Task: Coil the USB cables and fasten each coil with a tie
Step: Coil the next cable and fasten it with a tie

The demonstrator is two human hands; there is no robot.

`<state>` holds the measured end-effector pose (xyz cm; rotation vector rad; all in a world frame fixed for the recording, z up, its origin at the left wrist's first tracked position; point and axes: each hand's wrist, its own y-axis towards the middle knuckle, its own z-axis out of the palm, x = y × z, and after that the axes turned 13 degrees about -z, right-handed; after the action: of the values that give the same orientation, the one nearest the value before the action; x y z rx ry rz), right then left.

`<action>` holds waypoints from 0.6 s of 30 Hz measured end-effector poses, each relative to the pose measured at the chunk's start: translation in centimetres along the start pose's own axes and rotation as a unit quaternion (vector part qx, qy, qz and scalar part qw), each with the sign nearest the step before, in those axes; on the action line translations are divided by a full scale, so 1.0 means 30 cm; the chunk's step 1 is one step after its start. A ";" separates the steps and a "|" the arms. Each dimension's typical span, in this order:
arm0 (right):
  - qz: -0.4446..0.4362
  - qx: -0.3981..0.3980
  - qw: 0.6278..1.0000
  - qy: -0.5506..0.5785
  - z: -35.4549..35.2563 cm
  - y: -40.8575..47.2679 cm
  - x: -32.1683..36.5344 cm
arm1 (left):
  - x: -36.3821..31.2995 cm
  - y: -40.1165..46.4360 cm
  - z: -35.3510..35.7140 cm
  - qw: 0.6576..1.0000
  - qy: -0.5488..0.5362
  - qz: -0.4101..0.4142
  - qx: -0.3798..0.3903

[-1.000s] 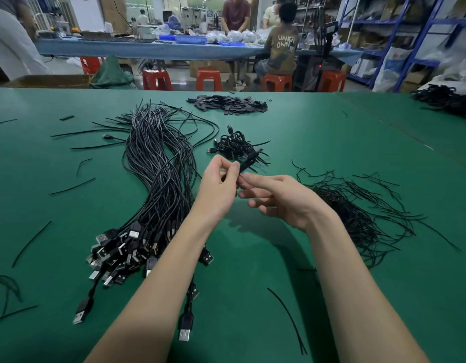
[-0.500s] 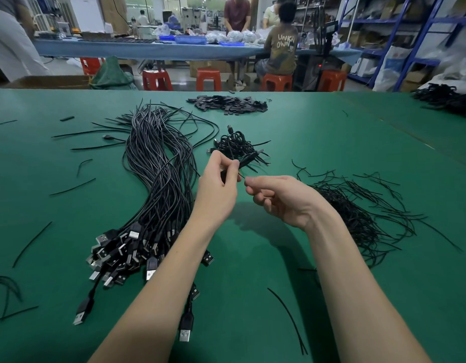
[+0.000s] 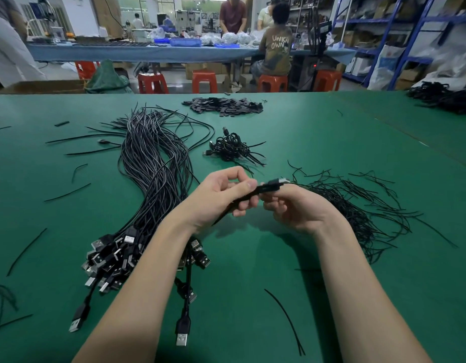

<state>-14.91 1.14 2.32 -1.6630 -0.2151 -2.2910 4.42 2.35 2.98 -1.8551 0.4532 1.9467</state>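
Over the green tabletop (image 3: 318,142), just right of the big bundle of uncoiled USB cables (image 3: 153,174), both hands meet in the air. The left hand (image 3: 221,192) has its fingers curled and its thumb pressed onto a single black cable (image 3: 263,189), while the right hand (image 3: 297,208) pinches the same cable near its plug end, which pokes out above the knuckles. Whether this cable is already wound I cannot tell; it looks short and bunched between the two grips, probably held taut so it can be handled without slipping. Right of the bundle, beside the right wrist, lies the heap of thin black ties (image 3: 357,205), within easy reach. Beyond the hands, right of the bundle's far end, sits a small pile of finished coils (image 3: 232,148).
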 end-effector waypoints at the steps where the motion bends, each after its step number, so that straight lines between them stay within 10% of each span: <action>1: -0.012 0.014 0.999 -0.037 -0.009 -0.005 0.002 | -0.004 -0.006 -0.003 1.000 0.026 -0.007 0.015; 8: -0.039 0.069 0.944 -0.320 -0.043 -0.044 0.045 | -0.017 -0.005 -0.005 0.968 0.227 -0.094 0.061; 12: -0.121 -0.026 0.862 -0.491 0.005 -0.013 0.059 | 0.005 0.013 0.009 0.958 0.260 -0.102 -0.063; 18: -0.230 -0.137 0.852 -0.450 0.092 0.040 -0.008 | 0.019 0.042 -0.002 0.954 0.126 -0.140 -0.235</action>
<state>-11.97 0.87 2.90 -3.0207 -0.5475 -1.6386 3.82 1.28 2.35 -2.3241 -0.2236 1.7319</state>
